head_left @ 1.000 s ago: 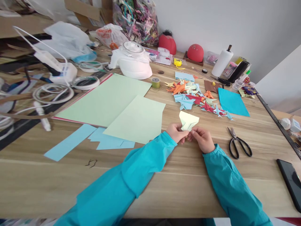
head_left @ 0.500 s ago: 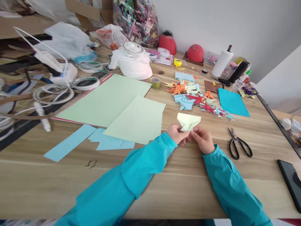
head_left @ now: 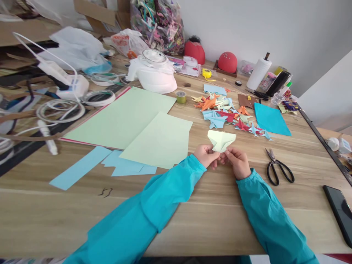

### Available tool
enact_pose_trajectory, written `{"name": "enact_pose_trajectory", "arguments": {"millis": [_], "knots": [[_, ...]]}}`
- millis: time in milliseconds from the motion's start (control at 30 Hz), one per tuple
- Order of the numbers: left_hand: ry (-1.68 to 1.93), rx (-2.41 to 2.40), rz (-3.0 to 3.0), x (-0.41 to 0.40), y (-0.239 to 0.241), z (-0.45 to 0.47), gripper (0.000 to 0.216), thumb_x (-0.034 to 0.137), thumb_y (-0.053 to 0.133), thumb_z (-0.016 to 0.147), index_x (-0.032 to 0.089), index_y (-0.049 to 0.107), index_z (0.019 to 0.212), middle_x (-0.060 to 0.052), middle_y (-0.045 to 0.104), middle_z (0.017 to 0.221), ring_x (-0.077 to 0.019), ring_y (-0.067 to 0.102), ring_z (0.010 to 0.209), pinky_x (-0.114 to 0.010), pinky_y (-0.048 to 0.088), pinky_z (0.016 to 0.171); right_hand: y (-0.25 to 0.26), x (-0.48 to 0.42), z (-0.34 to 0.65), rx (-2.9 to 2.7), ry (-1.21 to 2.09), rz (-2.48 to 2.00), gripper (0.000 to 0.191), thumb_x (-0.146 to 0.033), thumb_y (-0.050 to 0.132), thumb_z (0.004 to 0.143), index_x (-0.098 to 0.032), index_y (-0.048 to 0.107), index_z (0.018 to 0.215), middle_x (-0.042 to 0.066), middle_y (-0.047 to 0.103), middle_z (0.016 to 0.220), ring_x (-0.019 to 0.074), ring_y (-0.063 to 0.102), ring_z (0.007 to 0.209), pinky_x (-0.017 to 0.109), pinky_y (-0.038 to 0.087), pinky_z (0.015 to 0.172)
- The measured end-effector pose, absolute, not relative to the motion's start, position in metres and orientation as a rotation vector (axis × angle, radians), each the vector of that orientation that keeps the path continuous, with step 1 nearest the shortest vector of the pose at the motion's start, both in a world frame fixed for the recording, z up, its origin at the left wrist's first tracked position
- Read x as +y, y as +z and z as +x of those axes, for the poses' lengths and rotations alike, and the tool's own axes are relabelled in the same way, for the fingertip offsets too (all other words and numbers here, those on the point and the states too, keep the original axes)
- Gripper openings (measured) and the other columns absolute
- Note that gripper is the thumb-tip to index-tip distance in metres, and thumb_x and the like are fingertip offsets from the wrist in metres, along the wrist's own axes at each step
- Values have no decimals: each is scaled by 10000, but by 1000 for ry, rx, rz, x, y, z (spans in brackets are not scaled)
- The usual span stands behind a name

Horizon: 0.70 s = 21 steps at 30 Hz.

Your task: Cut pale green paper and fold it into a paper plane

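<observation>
Between my two hands is a piece of pale green folded paper [head_left: 221, 139], its wide straight edge facing away from me and its narrow end towards me. My left hand [head_left: 205, 155] pinches it at the lower left, thumb on top. On the lower right edge, my right hand [head_left: 238, 161] grips it between thumb and fingers; the fingertips behind the paper are partly hidden. Beyond the hands lies a pile of folded paper figures [head_left: 216, 118] in orange, blue, red and pale green. Scissors [head_left: 275, 167] with black handles rest to the right of my right hand.
Pale green sheets [head_left: 159, 141] and blue paper strips [head_left: 79, 168] lie on the left. A bright blue sheet [head_left: 272, 119] is at the right, with a phone [head_left: 339, 212] near the edge. A spool of thread [head_left: 180, 97], a white cable [head_left: 60, 112] and bags stand farther back.
The narrow end of the folded paper shows more clearly as my right thumb and fingers shift slightly right along its edge. Both hands keep hold of it.
</observation>
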<state>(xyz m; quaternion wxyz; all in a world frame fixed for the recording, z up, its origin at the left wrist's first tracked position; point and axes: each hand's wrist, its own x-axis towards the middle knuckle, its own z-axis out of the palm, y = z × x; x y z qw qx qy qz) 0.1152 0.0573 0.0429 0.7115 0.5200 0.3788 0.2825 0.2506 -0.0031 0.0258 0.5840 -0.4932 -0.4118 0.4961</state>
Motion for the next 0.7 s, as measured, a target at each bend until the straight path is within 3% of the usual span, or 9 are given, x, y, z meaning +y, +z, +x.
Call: {"name": "enact_pose_trajectory", "arguments": {"millis": [700], "knots": [[429, 718, 1261, 51, 40, 114, 110, 129, 649, 655, 116, 608, 554, 17, 578, 448, -79, 518, 344, -177, 407, 370, 23, -5, 250, -869, 1092, -1233, 280, -403, 724, 692, -150, 666, 585, 0, 604, 474, 98, 507, 411, 221, 390, 419]]}}
